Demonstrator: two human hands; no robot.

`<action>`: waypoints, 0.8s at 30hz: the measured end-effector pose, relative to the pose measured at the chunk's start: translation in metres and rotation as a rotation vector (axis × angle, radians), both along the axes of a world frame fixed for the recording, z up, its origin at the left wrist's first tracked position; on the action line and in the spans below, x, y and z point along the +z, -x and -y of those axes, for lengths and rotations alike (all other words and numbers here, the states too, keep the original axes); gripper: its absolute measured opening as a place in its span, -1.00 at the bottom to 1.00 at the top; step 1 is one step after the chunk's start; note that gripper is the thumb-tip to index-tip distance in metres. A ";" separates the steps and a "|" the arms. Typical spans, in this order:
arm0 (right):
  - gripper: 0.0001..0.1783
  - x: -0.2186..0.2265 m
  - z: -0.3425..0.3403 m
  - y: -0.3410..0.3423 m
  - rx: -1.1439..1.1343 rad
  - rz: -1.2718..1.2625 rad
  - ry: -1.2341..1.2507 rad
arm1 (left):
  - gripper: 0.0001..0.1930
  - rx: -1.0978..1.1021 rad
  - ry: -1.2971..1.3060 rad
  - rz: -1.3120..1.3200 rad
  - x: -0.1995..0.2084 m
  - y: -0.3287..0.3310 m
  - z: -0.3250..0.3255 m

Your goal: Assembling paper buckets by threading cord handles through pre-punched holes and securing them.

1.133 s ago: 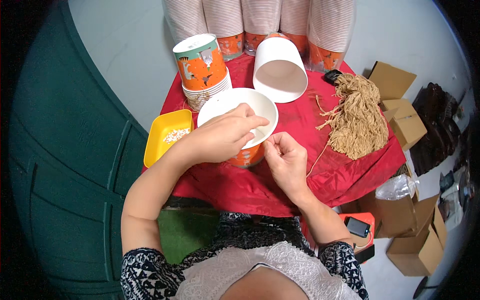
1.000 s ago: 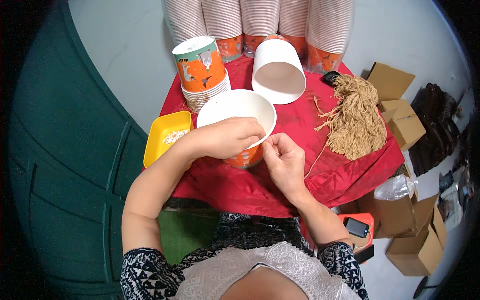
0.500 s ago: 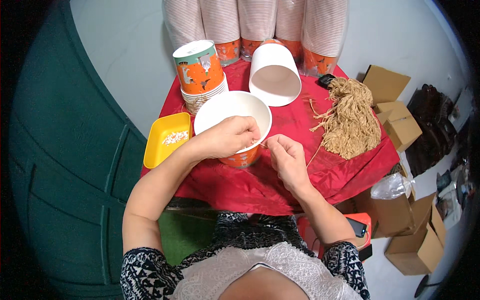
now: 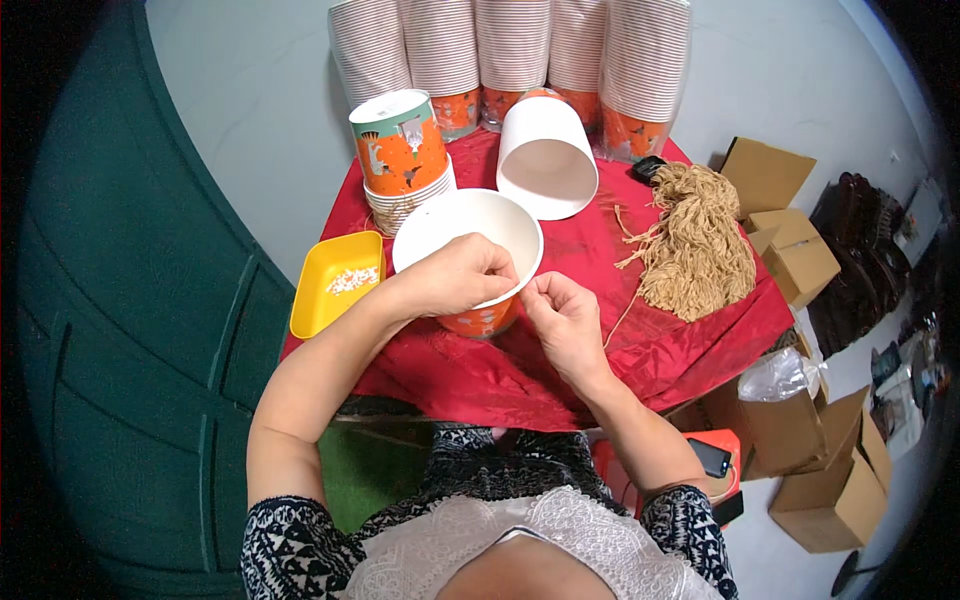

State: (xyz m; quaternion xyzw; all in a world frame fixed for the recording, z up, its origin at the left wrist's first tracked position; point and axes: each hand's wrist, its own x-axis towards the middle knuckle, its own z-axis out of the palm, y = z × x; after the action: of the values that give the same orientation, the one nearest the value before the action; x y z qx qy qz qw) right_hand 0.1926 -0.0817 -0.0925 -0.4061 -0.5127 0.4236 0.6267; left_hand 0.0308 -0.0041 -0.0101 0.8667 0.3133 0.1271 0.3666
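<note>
A white paper bucket [image 4: 425, 235] with an orange printed outside stands upright in front of me, its mouth open. My left hand [image 4: 465, 272] reaches over its near rim, fingers pinched together inside the wall; what they hold is hidden. My right hand [image 4: 565, 318] is closed against the outside of the same wall, opposite the left fingertips, pinching a thin tan cord. A length of cord [image 4: 622, 322] shows beyond the right hand, near a thick bundle of tan cords [image 4: 700, 245]. Small white-and-orange pieces [image 4: 353, 280] lie in a yellow tray [image 4: 312, 300] at the left.
Another bucket [image 4: 548, 165] lies on its side behind. Stacked buckets [image 4: 402, 150], with cord around the lower ones, stand at back left. Tall wrapped bucket stacks [image 4: 520, 50] line the far edge of the red cloth [image 4: 480, 385]. Cardboard boxes [image 4: 825, 490] sit at right.
My right hand has moved slightly left, up against the bucket's wall; the cord seen between its fingertips and the rim is now hidden. My left hand stays inside the rim.
</note>
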 end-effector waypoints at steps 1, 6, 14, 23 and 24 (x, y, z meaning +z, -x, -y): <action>-0.83 -0.001 0.000 0.000 -0.008 0.009 0.000 | -0.86 0.012 -0.012 0.004 -0.001 -0.001 0.000; -0.65 0.021 0.006 -0.016 0.097 0.020 0.138 | -0.87 0.026 -0.057 0.035 -0.003 -0.001 0.009; -0.67 0.043 -0.005 -0.022 0.193 0.246 0.309 | -0.90 0.090 -0.238 -0.004 -0.001 -0.005 0.027; -0.79 0.019 -0.063 -0.026 0.278 0.095 0.268 | -0.86 0.298 -0.633 -0.127 -0.025 -0.018 -0.009; -0.79 0.012 -0.072 -0.026 0.301 0.079 0.282 | -0.86 0.307 -0.635 -0.127 -0.031 -0.019 -0.012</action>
State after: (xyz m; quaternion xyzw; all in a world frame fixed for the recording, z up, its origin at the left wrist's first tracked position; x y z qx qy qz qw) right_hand 0.2188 -0.0099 -0.0801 -0.4248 -0.5275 0.5638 0.4727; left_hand 0.0494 0.0083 -0.0410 0.8865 0.4067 0.2178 0.0354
